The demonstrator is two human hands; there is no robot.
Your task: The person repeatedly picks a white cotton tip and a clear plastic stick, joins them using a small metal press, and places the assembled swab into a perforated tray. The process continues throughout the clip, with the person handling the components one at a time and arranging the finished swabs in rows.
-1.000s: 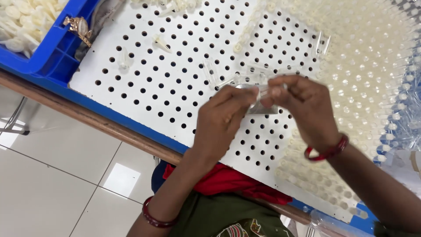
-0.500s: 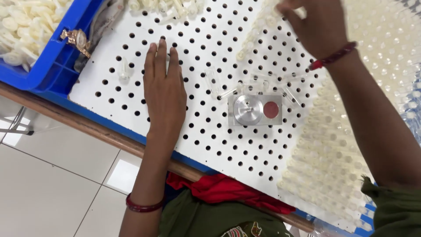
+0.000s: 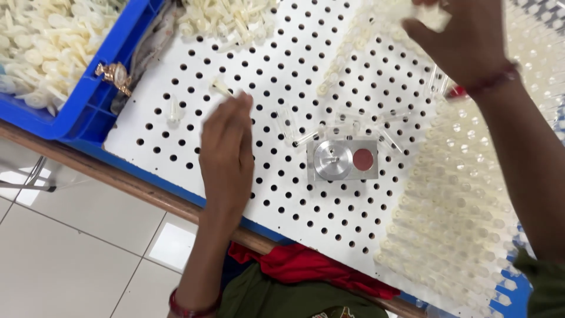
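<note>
The left hand [image 3: 226,156] lies flat and empty on the white pegboard [image 3: 282,76], fingertips just beside one small plastic piece [image 3: 222,88]. The right hand [image 3: 468,41] pinches a blurred pale piece at the top edge. These pieces look light, stiff and slippery, best taken by the ends. One metal block [image 3: 342,160] sits between; one blue bin [image 3: 70,112] holds too many to count.

A blue plastic crate [image 3: 76,126] sits at the upper left, heaped with small cream plastic parts [image 3: 41,47]. A gold wristwatch [image 3: 115,75] hangs on its rim. Near the middle of the board lies a square metal fixture [image 3: 342,159] with a round silver disc and a red dot. Below, grey floor tiles [image 3: 65,259] show.
</note>
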